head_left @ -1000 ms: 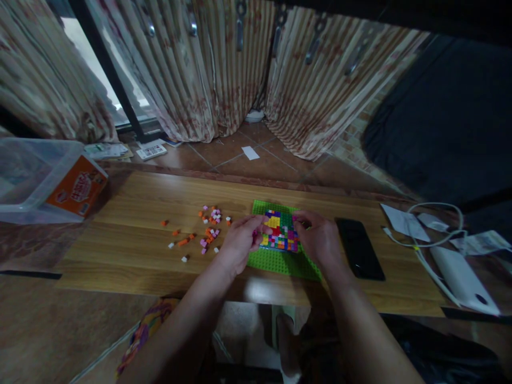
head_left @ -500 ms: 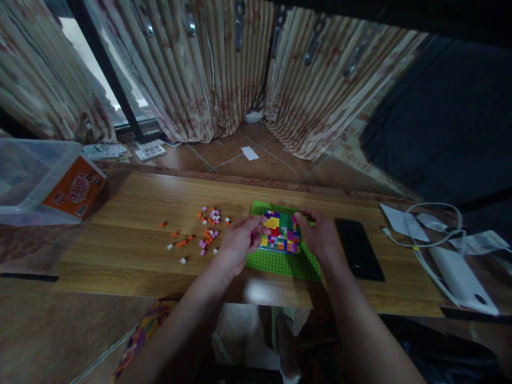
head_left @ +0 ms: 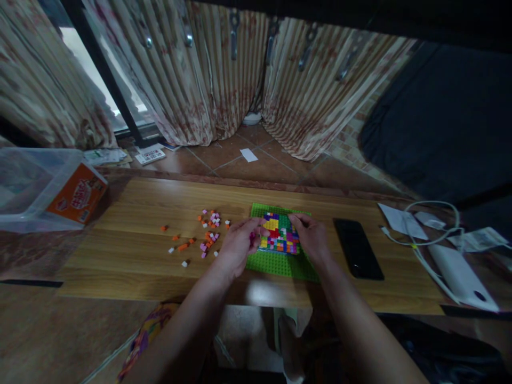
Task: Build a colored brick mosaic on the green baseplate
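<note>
A mosaic of small colourful building bricks (head_left: 274, 233), with yellow, red, green, purple and other colours, sits on a green studded baseplate (head_left: 276, 265). My left hand (head_left: 237, 246) is at its left edge, fingers curled, with magenta bricks (head_left: 252, 236) showing between them. Over the mosaic's upper right part, my right hand (head_left: 313, 236) has its thumb and forefinger pressed together against the bricks. Whatever is between those fingertips is hidden. Loose orange, pink and white bricks (head_left: 208, 244) lie scattered on the wooden table left of my left hand.
A black phone (head_left: 357, 248) lies right of the baseplate on the wooden table (head_left: 132, 229). Farther right are a white cable (head_left: 436, 202), papers and a white flat device (head_left: 464, 277). A clear plastic bin (head_left: 40, 186) with an orange label stands at the left.
My right hand has shifted left, its fingertips now farther in over the mosaic's upper part. My left hand stays almost in place. The whole view has tilted slightly.
</note>
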Tool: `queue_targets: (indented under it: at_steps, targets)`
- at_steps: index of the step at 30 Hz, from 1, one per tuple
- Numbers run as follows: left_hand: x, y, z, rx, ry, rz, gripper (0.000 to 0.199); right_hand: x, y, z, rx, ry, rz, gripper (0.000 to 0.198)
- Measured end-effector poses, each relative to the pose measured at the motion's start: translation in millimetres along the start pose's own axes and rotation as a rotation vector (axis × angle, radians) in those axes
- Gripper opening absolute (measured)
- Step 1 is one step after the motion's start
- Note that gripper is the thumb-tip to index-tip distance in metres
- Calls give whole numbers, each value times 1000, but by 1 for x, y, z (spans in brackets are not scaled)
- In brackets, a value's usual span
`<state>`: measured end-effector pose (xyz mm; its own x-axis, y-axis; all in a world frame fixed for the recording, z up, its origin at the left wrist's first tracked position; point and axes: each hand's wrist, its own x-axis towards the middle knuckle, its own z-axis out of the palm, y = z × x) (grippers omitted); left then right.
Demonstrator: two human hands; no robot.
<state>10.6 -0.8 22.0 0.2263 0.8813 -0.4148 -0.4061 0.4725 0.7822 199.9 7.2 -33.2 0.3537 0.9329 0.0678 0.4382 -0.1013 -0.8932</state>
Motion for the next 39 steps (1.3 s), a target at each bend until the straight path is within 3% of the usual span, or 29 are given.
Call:
queue_targets:
  at_steps: [4, 8, 10, 12, 17, 21, 31, 39]
  targets:
    - [3, 0, 1, -147, -4, -118, 21, -1, -3, -2, -16, 10, -35, 35]
    - [4, 2, 3, -384, -53, -227, 34, -16, -27, -8, -150, 230, -312, 33]
    - [4, 3, 4, -436, -72, -238, 38, -30, -43, -9, -120, 170, -445, 25]
    - [3, 4, 4, -453, -95, -236, 41, -43, -54, -7, -104, 22, -525, 21]
    - [1, 3, 5, -468, -156, -227, 45, -51, -57, 2, -241, -164, -631, 23]
    - [2, 2, 5, -458, -175, -227, 48, -47, -54, 6, -310, -196, -614, 21]
    - [-1, 4, 7, -475, -190, -230, 48, -51, -63, 6, -155, -158, -550, 9]
    - [3, 6, 1, -432, 1, -133, 36, -25, -44, -21, 261, 111, -200, 15]
